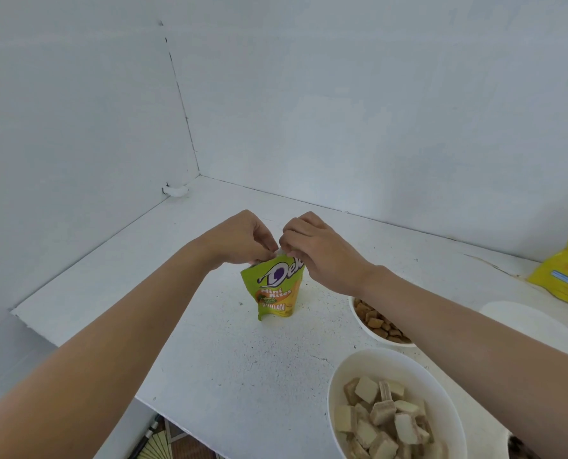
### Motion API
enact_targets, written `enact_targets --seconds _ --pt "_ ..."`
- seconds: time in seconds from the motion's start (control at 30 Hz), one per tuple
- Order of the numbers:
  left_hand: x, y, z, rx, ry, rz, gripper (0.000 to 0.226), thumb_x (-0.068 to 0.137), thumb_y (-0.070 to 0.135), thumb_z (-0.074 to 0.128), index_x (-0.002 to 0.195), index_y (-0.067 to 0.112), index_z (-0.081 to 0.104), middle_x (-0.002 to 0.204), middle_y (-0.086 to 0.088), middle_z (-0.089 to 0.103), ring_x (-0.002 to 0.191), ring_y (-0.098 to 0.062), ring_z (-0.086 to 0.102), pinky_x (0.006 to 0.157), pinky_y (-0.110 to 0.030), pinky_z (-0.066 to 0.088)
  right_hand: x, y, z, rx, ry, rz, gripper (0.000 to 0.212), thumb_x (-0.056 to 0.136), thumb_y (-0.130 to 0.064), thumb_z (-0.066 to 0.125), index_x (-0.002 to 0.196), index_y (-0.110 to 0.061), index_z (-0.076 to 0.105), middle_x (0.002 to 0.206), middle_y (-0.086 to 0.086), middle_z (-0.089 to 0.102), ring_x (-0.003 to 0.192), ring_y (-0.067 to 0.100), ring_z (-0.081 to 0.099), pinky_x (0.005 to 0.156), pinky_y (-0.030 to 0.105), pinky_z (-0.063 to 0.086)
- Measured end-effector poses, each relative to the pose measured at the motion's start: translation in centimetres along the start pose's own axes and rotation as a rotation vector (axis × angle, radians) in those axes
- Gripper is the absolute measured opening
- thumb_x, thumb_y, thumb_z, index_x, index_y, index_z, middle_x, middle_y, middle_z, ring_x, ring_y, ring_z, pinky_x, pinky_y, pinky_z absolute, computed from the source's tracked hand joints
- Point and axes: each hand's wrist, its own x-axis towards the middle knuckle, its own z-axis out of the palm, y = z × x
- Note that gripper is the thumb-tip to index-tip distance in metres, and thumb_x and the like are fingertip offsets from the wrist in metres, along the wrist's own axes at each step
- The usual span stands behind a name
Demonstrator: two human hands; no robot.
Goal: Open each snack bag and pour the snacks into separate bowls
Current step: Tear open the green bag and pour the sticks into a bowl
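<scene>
The top edge of the green snack bag point(277, 288) is hidden under the pinching fingertips of the left hand point(242, 240) and right hand point(315, 248), so whether it is torn cannot be told. Below the right wrist, the forearm covers part of the bowl of brown snacks point(380, 323) and most of a white bowl point(524, 321), perhaps empty. Far right of that hand, the yellow bag point(565, 276) is cut by the frame edge, as is the wafer bowl point(396, 404) at the bottom.

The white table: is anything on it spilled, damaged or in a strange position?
Nothing is spilled. The white table has dark specks and a small crack near the wafer bowl. The green bag stands upright between both hands.
</scene>
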Motion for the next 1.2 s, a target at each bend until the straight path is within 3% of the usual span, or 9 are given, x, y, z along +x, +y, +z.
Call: enact_targets --seconds 0.2,0.3,0.43,0.53,0.63,0.77,0.87,1.07,1.2 --pt "0.0 -0.3 0.3 0.168 0.220 0.029 0.007 0.080 0.015 0.075 0.082 0.010 0.080 0.074 -0.001 0.076 0.073 -0.016 0.071 0.065 -0.031 0.058 -0.6 -0.3 -0.8 0.076 -0.005 0.030 0.010 0.098 -0.004 0.050 0.092 -0.010 0.056 0.097 -0.004 0.060 0.099 0.017 0.046 0.080 0.035 0.047" --pt "0.0 -0.6 0.3 0.124 0.261 0.028 0.007 0.083 0.015 0.074 0.081 0.010 0.077 0.074 -0.004 0.075 0.066 -0.013 0.067 0.055 -0.024 0.052 -0.9 -0.3 -0.8 0.158 -0.019 0.135 0.008 0.101 -0.009 0.048 0.095 -0.011 0.052 0.095 0.000 0.060 0.092 0.016 0.050 0.076 0.036 0.048" --pt "0.1 -0.2 0.3 -0.024 0.098 -0.028 0.010 0.089 0.017 0.072 0.088 0.007 0.074 0.079 -0.005 0.076 0.070 -0.016 0.072 0.065 -0.026 0.061 -0.8 -0.5 -0.4 0.173 -0.008 0.219 0.004 0.101 -0.011 0.050 0.098 -0.012 0.053 0.093 0.001 0.061 0.085 0.016 0.051 0.073 0.040 0.049" --pt "0.0 -0.3 0.0 -0.046 -0.065 -0.042 0.011 0.088 0.013 0.074 0.098 0.010 0.077 0.086 -0.005 0.079 0.082 -0.019 0.076 0.076 -0.030 0.064 -0.4 -0.4 -0.2 0.152 -0.002 0.217 0.009 0.100 -0.015 0.053 0.106 -0.014 0.059 0.100 -0.001 0.066 0.094 0.016 0.054 0.079 0.038 0.050" --pt "0.0 -0.5 -0.1 -0.040 -0.080 -0.014 0.012 0.090 0.013 0.074 0.102 0.015 0.077 0.073 0.003 0.077 0.070 -0.010 0.073 0.067 -0.023 0.060 -0.2 -0.2 0.1 0.093 -0.018 0.211 0.010 0.101 -0.028 0.055 0.108 -0.023 0.060 0.102 -0.008 0.067 0.099 0.014 0.055 0.086 0.040 0.046" --pt "0.3 -0.4 0.3 -0.012 0.006 0.008 0.006 0.091 0.018 0.074 0.094 0.013 0.076 0.053 0.010 0.066 0.050 -0.005 0.061 0.050 -0.016 0.047 -0.3 -0.2 0.2 0.071 -0.040 0.207 0.013 0.100 -0.037 0.056 0.108 -0.028 0.059 0.099 -0.014 0.065 0.095 0.011 0.050 0.084 0.039 0.038" --pt "0.8 -0.9 0.4 0.031 0.083 0.004 0.012 0.089 0.022 0.076 0.088 0.010 0.075 0.056 0.001 0.061 0.053 -0.011 0.058 0.052 -0.024 0.051 -0.6 -0.2 0.0 0.047 -0.087 0.192 0.014 0.102 -0.034 0.052 0.109 -0.029 0.063 0.101 -0.015 0.067 0.094 0.010 0.046 0.082 0.038 0.033" --pt "1.9 -1.6 -0.7 0.079 0.274 -0.012 0.012 0.089 0.004 0.061 0.092 0.007 0.072 0.067 -0.007 0.057 0.065 -0.023 0.067 0.062 -0.036 0.064 0.4 -1.6 -0.7 0.155 -0.233 0.172 0.009 0.100 -0.023 0.054 0.093 -0.019 0.058 0.087 -0.004 0.063 0.095 0.013 0.046 0.084 0.036 0.030" --pt "2.0 -0.9 -1.2 0.193 0.354 0.034 0.013 0.087 0.008 0.062 0.092 0.012 0.074 0.065 -0.002 0.062 0.060 -0.014 0.065 0.047 -0.016 0.047 0.9 -1.6 -1.2 0.101 -0.216 0.146 0.007 0.101 -0.021 0.053 0.096 -0.020 0.058 0.092 -0.006 0.061 0.098 0.013 0.045 0.084 0.038 0.034"
